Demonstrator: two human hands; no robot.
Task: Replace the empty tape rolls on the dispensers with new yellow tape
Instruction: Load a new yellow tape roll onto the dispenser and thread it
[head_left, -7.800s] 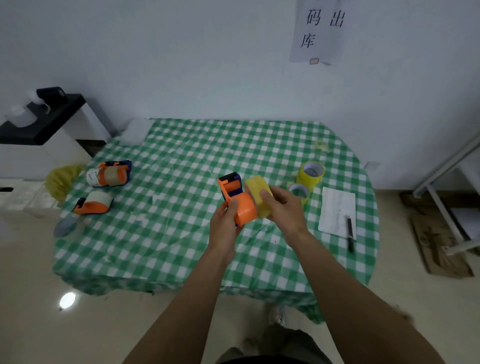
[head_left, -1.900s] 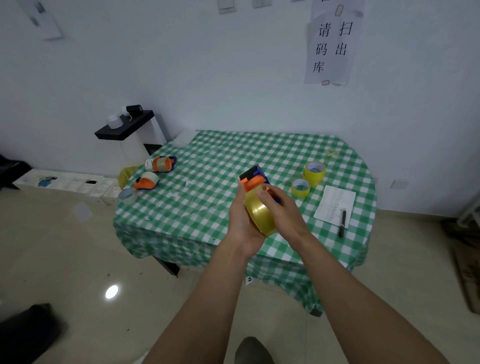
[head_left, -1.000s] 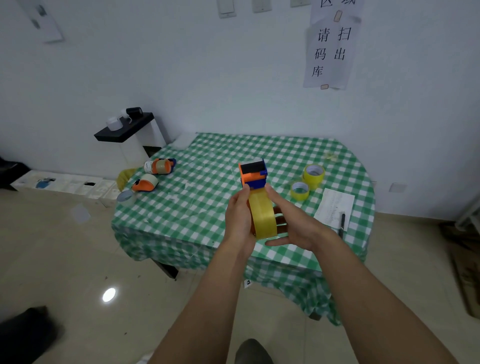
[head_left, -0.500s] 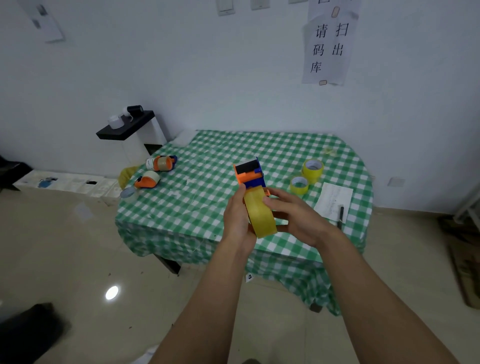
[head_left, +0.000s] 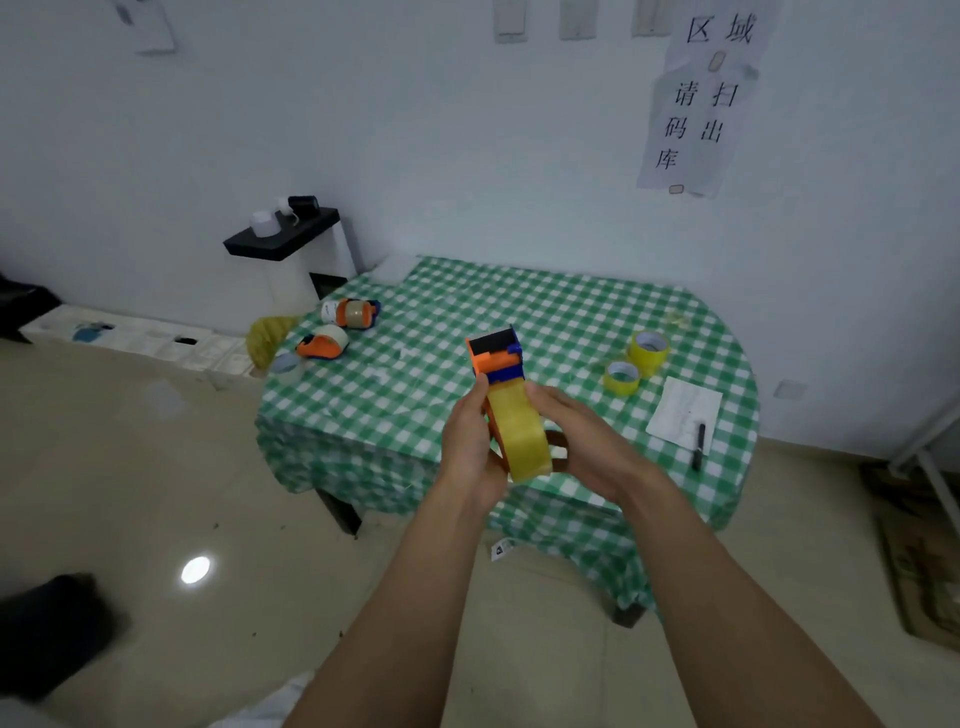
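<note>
I hold an orange and blue tape dispenser (head_left: 496, 356) upright in front of me, above the near edge of the table. A yellow tape roll (head_left: 522, 434) sits on it. My left hand (head_left: 470, 444) grips the dispenser's left side. My right hand (head_left: 582, 441) lies against the roll's right side with fingers nearly straight. Two more yellow tape rolls (head_left: 636, 361) stand on the table at the right. Two other dispensers (head_left: 337, 327) with pale, worn rolls lie at the table's left edge.
The table with a green checked cloth (head_left: 519, 322) stands against the wall. A white paper with a black pen (head_left: 698, 441) lies at its right. A black-topped stand (head_left: 283, 241) is left of the table. A grey roll (head_left: 284, 364) rests at the table's left corner.
The dispenser with the yellow roll stays in both hands. My right hand has slid along the roll's right side and its fingers have straightened. The view has shifted slightly.
</note>
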